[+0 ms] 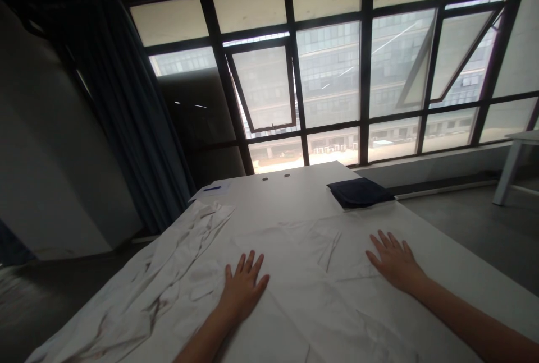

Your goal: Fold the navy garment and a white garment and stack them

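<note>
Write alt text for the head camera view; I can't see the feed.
The left hand and right hand lie flat, fingers spread, on a wrinkled, stained white cloth covering a table. A folded dark blue cloth sits farther along, before a large window.

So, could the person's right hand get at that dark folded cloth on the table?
Probably yes, with a forward stretch of the arm: the right hand rests open on the white sheet, and only that flat sheet seems to lie between it and the dark folded cloth.
</note>
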`<state>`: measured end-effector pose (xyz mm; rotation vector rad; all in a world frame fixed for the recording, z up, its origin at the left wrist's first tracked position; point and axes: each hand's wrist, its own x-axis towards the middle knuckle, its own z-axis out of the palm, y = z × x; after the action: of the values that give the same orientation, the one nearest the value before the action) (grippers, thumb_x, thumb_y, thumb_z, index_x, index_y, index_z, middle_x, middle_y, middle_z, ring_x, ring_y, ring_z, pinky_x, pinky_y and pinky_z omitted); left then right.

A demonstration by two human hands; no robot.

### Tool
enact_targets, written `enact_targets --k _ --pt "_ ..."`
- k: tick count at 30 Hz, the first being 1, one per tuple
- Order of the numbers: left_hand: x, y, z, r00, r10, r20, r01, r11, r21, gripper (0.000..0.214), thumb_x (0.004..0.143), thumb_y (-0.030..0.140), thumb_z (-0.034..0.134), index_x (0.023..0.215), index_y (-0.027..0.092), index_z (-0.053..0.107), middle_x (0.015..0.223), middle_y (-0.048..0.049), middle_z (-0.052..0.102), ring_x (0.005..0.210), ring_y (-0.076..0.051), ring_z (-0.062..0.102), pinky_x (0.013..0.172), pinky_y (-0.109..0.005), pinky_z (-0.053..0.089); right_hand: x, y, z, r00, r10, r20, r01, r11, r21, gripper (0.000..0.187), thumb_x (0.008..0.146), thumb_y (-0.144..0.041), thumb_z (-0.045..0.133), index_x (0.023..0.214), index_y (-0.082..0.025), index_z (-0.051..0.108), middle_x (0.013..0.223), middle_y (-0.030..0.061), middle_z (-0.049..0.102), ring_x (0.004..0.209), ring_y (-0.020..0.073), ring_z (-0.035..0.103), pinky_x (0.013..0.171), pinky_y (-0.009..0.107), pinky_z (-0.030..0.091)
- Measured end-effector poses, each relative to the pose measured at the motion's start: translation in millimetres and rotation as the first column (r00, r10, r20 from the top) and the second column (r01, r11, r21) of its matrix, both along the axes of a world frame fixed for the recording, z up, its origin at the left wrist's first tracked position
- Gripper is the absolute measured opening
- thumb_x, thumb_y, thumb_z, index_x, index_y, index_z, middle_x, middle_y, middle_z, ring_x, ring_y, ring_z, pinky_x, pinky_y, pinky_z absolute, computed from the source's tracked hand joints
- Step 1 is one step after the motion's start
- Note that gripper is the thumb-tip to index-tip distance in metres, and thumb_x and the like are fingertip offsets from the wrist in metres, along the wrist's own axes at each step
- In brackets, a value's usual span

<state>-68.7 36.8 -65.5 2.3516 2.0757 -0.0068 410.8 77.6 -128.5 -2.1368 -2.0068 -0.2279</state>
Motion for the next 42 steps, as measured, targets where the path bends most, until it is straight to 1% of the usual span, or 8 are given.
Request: enact_targets --k 7,12,16,21,25,30,36,42 --pt "1.9 21.7 7.2 1.000 -0.014 0.026 0.013 0.999 0.043 0.062 0.099 0.054 0.033 0.155 0.029 0.034 0.164 -0.0062 0.022 0.152 -0.031 0.015 0.118 -0.060 0.014 -4.5 17.9 2.2 0.999 0.041 0.035 -0.041 0.999 0.015 0.066 0.093 -0.055 0.031 0.146 -0.018 0.049 0.160 0.0128 0.034 0.148 0.0367 0.022 0.116 0.063 0.011" --pt "20.5 -15.3 19.5 0.948 -0.307 0.082 0.304 0.951 0.055 0.054 0.099 0.041 0.040 0.152 0.031 0.041 0.160 -0.0026 0.034 0.148 -0.024 0.030 0.122 -0.046 0.019 -3.8 2.2 14.6 0.992 0.092 0.087 -0.103 0.986 0.129 0.060 0.093 -0.047 0.036 0.143 -0.017 0.053 0.162 0.0134 0.029 0.150 0.0369 0.015 0.117 0.064 0.005" --pt "36.5 -54.4 16.8 0.869 -0.454 0.197 0.467 0.884 -0.028 0.070 0.095 0.062 0.047 0.157 0.042 0.021 0.164 0.0014 0.019 0.150 -0.031 0.023 0.122 -0.053 0.020 -30.0 -36.6 32.8 0.980 0.183 -0.072 -0.188 0.981 -0.058 0.058 0.094 -0.051 0.037 0.145 -0.025 0.051 0.161 0.0117 0.031 0.147 0.0405 0.024 0.113 0.070 0.017" --pt "42.6 -65.5 10.6 0.872 -0.451 0.190 0.463 0.886 -0.019 0.076 0.094 0.066 0.047 0.157 0.041 0.014 0.165 0.0014 0.008 0.152 -0.033 0.013 0.122 -0.058 0.016 -96.3 -96.7 35.1 0.802 0.514 -0.305 -0.557 0.828 -0.067 0.065 0.095 -0.064 0.041 0.155 -0.040 0.030 0.165 0.0029 0.020 0.149 0.0400 0.018 0.116 0.069 0.015" --pt "38.6 -63.8 18.9 0.874 -0.441 0.202 0.453 0.892 -0.012 0.069 0.096 0.061 0.048 0.157 0.041 0.021 0.165 0.0016 0.012 0.152 -0.030 0.016 0.123 -0.056 0.016 -123.3 -110.1 32.3 0.736 0.591 -0.330 -0.645 0.760 -0.077 0.071 0.094 -0.066 0.044 0.156 -0.040 0.024 0.164 0.0047 0.019 0.149 0.0438 0.015 0.114 0.074 0.002" --pt "32.0 -72.2 18.9 0.847 -0.439 0.299 0.448 0.893 0.040 0.056 0.097 0.051 0.050 0.151 0.038 0.041 0.159 -0.0014 0.036 0.145 -0.027 0.035 0.120 -0.046 0.031 -117.7 -101.1 35.0 0.706 0.634 -0.317 -0.681 0.731 -0.055 0.070 0.095 -0.063 0.044 0.157 -0.041 0.020 0.165 0.0027 0.016 0.150 0.0401 0.013 0.117 0.069 0.001" --pt "63.8 -77.4 -18.9 0.659 -0.722 0.212 0.736 0.677 0.018 0.053 0.105 0.044 0.041 0.156 0.036 0.028 0.160 -0.0053 0.033 0.146 -0.030 0.032 0.118 -0.051 0.033 -109.1 -104.3 48.3 0.657 0.672 -0.343 -0.738 0.666 -0.108 0.081 0.092 -0.066 0.049 0.158 -0.038 0.012 0.166 0.0058 0.010 0.150 0.0424 0.006 0.114 0.074 0.000" --pt "76.4 -78.4 -27.1 0.639 -0.769 0.003 0.765 0.636 0.103 0.063 0.105 0.040 0.045 0.159 0.028 0.017 0.161 -0.0092 0.025 0.148 -0.032 0.026 0.118 -0.053 0.032 -109.3 -105.8 64.4 0.625 0.695 -0.356 -0.770 0.625 -0.129 0.078 0.094 -0.063 0.048 0.158 -0.037 0.014 0.166 0.0050 0.009 0.151 0.0386 0.004 0.117 0.069 -0.002"
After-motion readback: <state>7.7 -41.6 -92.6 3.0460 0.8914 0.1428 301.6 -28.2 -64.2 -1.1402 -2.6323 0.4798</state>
